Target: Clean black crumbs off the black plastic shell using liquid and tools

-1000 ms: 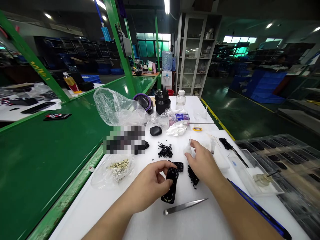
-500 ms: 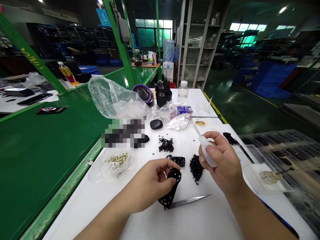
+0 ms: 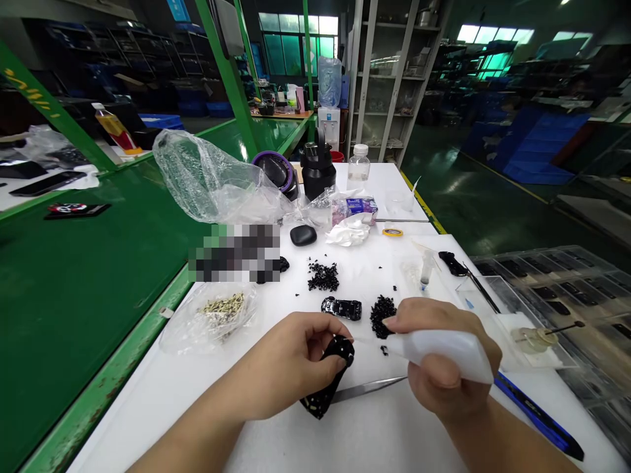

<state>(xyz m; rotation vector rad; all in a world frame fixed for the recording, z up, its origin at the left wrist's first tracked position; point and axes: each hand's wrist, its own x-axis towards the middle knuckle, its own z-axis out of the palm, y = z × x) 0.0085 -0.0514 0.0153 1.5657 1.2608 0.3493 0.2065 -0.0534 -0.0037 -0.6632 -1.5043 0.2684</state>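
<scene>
Black plastic, long and narrow and dotted with pale specks, the part sits pinched between thumb and fingers of our left hand, tilted just above the white table. Our right hand is wrapped tight round a white squeeze bottle, its thin nozzle aimed at the part's upper end; whether the tip touches it we cannot quite tell. Steel tweezers lie on the table just beneath. Beyond are a second black part and a heap of black bits, lying side by side
</scene>
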